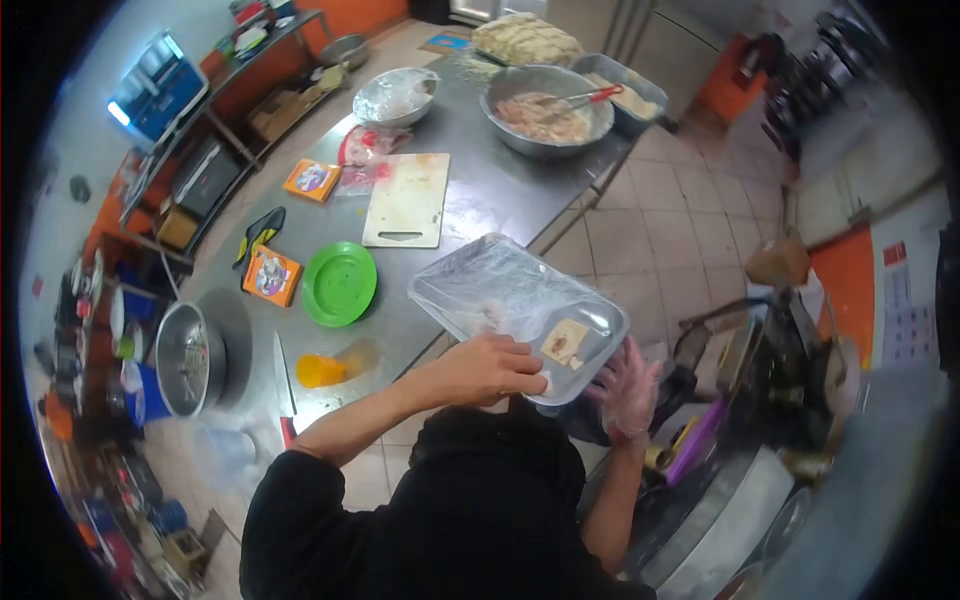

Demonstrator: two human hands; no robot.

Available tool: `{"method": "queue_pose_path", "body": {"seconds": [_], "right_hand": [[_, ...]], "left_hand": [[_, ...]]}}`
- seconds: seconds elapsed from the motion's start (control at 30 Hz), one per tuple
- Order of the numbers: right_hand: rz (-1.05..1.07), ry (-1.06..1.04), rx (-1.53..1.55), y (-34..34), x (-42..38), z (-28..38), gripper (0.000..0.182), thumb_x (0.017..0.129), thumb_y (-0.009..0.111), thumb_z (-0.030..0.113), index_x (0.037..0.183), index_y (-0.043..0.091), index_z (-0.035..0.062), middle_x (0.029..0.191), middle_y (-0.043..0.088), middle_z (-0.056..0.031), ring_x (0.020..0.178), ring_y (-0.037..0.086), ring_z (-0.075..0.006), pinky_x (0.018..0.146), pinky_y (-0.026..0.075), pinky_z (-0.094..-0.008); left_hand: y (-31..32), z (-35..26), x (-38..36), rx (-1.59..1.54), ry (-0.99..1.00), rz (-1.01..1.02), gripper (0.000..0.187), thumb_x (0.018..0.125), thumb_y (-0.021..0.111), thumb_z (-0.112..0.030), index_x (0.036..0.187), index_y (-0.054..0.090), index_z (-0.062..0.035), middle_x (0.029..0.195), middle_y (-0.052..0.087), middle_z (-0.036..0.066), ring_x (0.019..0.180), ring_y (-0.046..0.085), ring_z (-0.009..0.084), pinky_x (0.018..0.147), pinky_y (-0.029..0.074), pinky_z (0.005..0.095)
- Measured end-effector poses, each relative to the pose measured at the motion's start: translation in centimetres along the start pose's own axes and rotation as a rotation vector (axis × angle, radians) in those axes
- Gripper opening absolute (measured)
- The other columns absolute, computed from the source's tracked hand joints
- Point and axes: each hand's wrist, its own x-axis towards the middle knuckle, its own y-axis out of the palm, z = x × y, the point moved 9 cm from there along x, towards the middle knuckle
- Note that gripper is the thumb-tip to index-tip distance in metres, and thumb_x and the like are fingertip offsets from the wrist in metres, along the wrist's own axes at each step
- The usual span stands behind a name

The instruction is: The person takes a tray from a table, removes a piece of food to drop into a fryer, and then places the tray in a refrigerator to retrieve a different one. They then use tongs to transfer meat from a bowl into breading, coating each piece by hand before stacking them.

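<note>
A shallow clear tray (461,290) lined with plastic film is tilted in front of me, over the table's edge. In its right part lies a flat, pale square piece of food (566,343) with a brownish patch in the middle. My left hand (490,368), bare, has its fingers curled over the near side of the tray; a small pale bit shows by the fingertips. At the tray's right end is my right hand (630,392), in a transparent glove, fingers spread. Part of it is behind the rim.
The steel table (490,205) carries a white cutting board (408,200), green plate (339,284), orange cup (320,370), knife (284,373), two orange boxes (272,276) and metal bowls. One bowl (546,112) holds pale food and red-handled tongs (590,95). Behind it sits a dough mound (527,40).
</note>
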Motion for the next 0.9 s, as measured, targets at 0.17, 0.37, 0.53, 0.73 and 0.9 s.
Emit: {"method": "queue_pose_path", "body": {"seconds": [0.17,0.37,0.53,0.73,0.9], "right_hand": [[0.094,0.223,-0.451,-2.7,9.7,-2.5,0.062,0.100,0.050,0.035,0.149,0.033,0.0018,0.134,0.054,-0.0164,0.115,0.059,-0.0233,0.095,0.050,-0.0348],[0.222,0.148,-0.489,-1.3,20.9,-4.4,0.056,0.091,0.053,0.000,0.145,0.040,-0.0003,0.133,0.055,-0.0119,0.118,0.055,-0.0207,0.102,0.043,-0.0344],[0.389,0.110,-0.771,3.5,28.6,-3.4,0.054,0.090,0.050,-0.002,0.144,0.042,-0.0009,0.131,0.055,-0.0121,0.115,0.056,-0.0202,0.099,0.046,-0.0338],[0.781,-0.174,-0.933,12.5,33.9,-6.4,0.046,0.090,0.052,0.002,0.136,0.047,-0.0038,0.125,0.059,-0.0159,0.116,0.055,-0.0241,0.105,0.040,-0.0366],[0.872,-0.035,-0.891,17.4,35.6,-8.0,0.046,0.090,0.054,0.003,0.136,0.049,-0.0034,0.124,0.061,-0.0126,0.114,0.055,-0.0202,0.103,0.041,-0.0336]], "left_hand": [[4.5,5.3,3.0,0.094,-0.066,0.070,0.020,0.082,0.060,-0.013,0.101,0.057,-0.0169,0.092,0.055,0.002,0.094,0.060,0.0211,0.081,0.048,0.0365],[5.6,12.4,3.5,0.177,-0.433,-0.092,0.022,0.075,0.066,-0.014,0.095,0.057,-0.0139,0.091,0.054,0.003,0.097,0.056,0.0228,0.090,0.045,0.0397],[1.1,15.3,1.0,-0.123,-0.746,-0.403,0.037,0.079,0.077,-0.035,0.106,0.066,-0.0113,0.105,0.061,0.009,0.111,0.056,0.0297,0.100,0.041,0.0426],[0.9,19.2,0.0,0.090,-1.086,-0.579,0.052,0.081,0.077,-0.042,0.118,0.062,-0.0096,0.115,0.059,0.011,0.115,0.055,0.0314,0.101,0.041,0.0443],[-0.2,22.0,0.0,0.161,-1.286,-0.644,0.060,0.078,0.078,-0.047,0.119,0.061,-0.0077,0.115,0.059,0.013,0.112,0.055,0.0312,0.097,0.041,0.0439]]}}
